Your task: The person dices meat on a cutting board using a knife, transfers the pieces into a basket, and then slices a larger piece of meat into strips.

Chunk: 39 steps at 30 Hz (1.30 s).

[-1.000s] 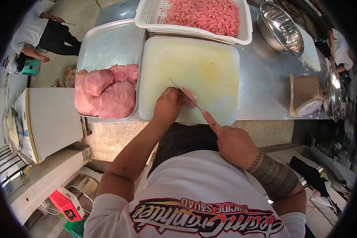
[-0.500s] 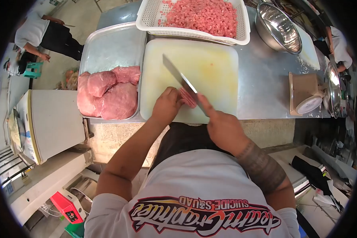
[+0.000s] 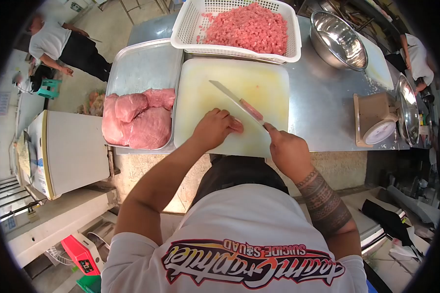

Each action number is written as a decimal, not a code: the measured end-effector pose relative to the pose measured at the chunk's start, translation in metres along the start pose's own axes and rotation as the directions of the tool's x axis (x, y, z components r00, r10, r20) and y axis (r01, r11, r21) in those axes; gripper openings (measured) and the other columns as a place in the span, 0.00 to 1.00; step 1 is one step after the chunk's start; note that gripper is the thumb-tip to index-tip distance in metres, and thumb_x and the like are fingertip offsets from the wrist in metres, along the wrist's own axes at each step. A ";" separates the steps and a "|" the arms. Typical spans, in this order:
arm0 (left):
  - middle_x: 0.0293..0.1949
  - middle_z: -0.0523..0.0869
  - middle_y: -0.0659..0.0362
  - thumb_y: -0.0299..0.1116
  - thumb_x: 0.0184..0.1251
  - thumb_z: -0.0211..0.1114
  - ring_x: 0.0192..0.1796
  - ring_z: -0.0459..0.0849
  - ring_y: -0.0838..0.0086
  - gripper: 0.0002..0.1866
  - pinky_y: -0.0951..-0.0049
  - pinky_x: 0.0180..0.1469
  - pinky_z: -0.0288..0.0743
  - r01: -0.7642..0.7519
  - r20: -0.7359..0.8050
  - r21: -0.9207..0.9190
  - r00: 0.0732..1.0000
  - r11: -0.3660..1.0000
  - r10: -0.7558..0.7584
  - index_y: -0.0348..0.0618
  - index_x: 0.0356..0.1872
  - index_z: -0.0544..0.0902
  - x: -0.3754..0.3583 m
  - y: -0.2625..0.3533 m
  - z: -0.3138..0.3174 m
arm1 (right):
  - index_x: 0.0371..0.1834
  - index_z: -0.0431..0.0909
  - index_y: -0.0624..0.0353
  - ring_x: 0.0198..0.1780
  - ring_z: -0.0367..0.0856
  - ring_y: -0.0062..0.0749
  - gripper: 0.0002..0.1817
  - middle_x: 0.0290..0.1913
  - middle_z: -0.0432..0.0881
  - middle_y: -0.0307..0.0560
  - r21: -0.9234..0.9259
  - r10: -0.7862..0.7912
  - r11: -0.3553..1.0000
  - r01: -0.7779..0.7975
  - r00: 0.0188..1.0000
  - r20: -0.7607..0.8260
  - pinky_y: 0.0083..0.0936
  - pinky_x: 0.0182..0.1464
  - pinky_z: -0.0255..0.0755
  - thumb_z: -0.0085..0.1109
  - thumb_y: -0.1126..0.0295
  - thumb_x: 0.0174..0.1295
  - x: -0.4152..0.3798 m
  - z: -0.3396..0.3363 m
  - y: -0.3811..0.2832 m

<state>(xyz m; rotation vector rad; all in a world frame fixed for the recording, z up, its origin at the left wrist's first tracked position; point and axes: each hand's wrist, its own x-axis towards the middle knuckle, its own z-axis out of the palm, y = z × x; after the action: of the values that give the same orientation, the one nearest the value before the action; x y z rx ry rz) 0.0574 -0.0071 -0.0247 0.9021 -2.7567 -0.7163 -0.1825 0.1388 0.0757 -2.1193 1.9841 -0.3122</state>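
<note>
My right hand [image 3: 287, 149] is closed around the handle of a knife [image 3: 232, 100], whose long blade points up and left over the white cutting board [image 3: 200, 78]. Against the blade's right side lies a thin strip of meat [image 3: 252, 109]. My left hand [image 3: 214, 128] rests on the board, its fingers curled over a small piece of meat [image 3: 236, 126] that partly shows past the fingertips. Left of the board, a metal tray [image 3: 142, 58] bears several large chunks of raw meat [image 3: 144, 122]. Diced meat [image 3: 247, 30] fills much of a white perforated basket [image 3: 186, 31] behind the board.
A steel bowl [image 3: 338, 41] stands right of the basket, near another white board [image 3: 376, 61]. A kitchen scale [image 3: 376, 119] sits at the table's right. One person [image 3: 66, 46] stands beyond the table at left, another person [image 3: 418, 58] at far right.
The knife has moved right, away from my left hand, with a meat strip now separate beside its blade. My left hand stays on the remaining piece. The whole view has shifted slightly.
</note>
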 end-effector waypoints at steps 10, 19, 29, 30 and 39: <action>0.47 0.90 0.51 0.29 0.66 0.75 0.52 0.87 0.51 0.13 0.54 0.57 0.82 0.155 -0.539 -0.060 0.827 0.986 -0.163 0.42 0.50 0.89 -0.051 0.051 -0.068 | 0.66 0.83 0.48 0.35 0.88 0.41 0.25 0.31 0.87 0.43 -0.043 -0.295 0.953 0.300 0.951 0.094 0.40 0.38 0.81 0.61 0.74 0.65 0.020 0.015 0.020; 0.45 0.94 0.48 0.33 0.66 0.74 0.49 0.91 0.54 0.09 0.57 0.54 0.84 0.254 0.312 -0.059 0.923 0.966 -0.223 0.42 0.42 0.94 0.051 0.004 -0.039 | 0.66 0.83 0.45 0.35 0.89 0.41 0.23 0.30 0.85 0.42 -0.093 -0.424 0.894 0.439 0.894 0.148 0.40 0.38 0.82 0.59 0.70 0.68 0.033 0.021 0.008; 0.56 0.91 0.50 0.33 0.66 0.74 0.58 0.88 0.53 0.21 0.57 0.62 0.81 -0.101 0.132 -0.121 0.984 0.987 0.117 0.42 0.60 0.89 0.023 -0.031 -0.032 | 0.63 0.82 0.54 0.37 0.89 0.49 0.21 0.31 0.86 0.50 0.001 -0.105 0.994 0.108 0.964 0.244 0.46 0.40 0.81 0.62 0.72 0.67 -0.076 -0.056 0.085; 0.56 0.90 0.52 0.32 0.65 0.74 0.58 0.88 0.53 0.23 0.57 0.62 0.81 -0.204 0.061 -0.055 0.976 0.977 0.208 0.43 0.62 0.88 0.013 -0.024 -0.027 | 0.63 0.81 0.55 0.37 0.89 0.51 0.20 0.31 0.86 0.52 0.031 -0.029 0.999 0.022 0.971 0.235 0.47 0.40 0.81 0.62 0.72 0.67 -0.086 -0.056 0.090; 0.53 0.88 0.54 0.34 0.68 0.74 0.57 0.84 0.53 0.21 0.51 0.61 0.80 0.438 -0.214 -0.018 0.877 0.899 -0.431 0.47 0.62 0.87 0.024 0.037 0.017 | 0.61 0.74 0.62 0.40 0.87 0.67 0.16 0.35 0.87 0.65 0.338 0.122 0.924 -0.177 0.977 0.176 0.60 0.44 0.79 0.56 0.69 0.74 -0.021 0.021 0.056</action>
<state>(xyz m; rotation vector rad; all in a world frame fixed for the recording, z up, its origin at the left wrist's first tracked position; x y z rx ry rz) 0.0140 0.0113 -0.0218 1.5378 -2.4009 -0.5928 -0.2307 0.1564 0.0385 -1.7073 1.8300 -0.4298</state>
